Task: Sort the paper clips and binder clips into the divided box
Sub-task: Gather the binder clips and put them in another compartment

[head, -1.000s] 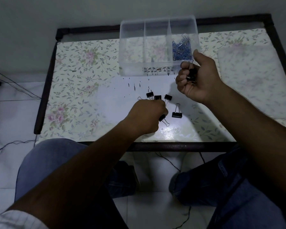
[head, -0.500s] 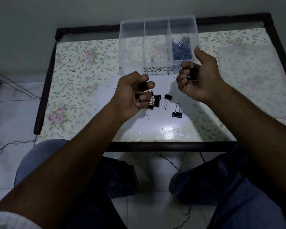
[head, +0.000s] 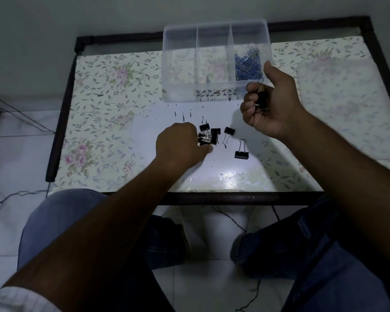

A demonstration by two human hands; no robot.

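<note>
A clear divided box stands at the table's far edge, blue paper clips heaped in its right compartment. Loose binder clips lie mid-table, with bare surface toward the near edge. The left hand reaches palm-down, fingers curled onto the clustered clips. The raised right hand, just before the box's right corner, clasps several binder clips.

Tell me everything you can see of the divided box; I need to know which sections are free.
The divided box is a clear plastic rectangular tray with two upright partitions making three compartments. It stands flat at the far middle of the floral-covered table. The right compartment holds a heap of blue paper clips; the left and middle ones look empty. The right hand, gripping binder clips, is beside its near right corner; contact is unclear.
</note>
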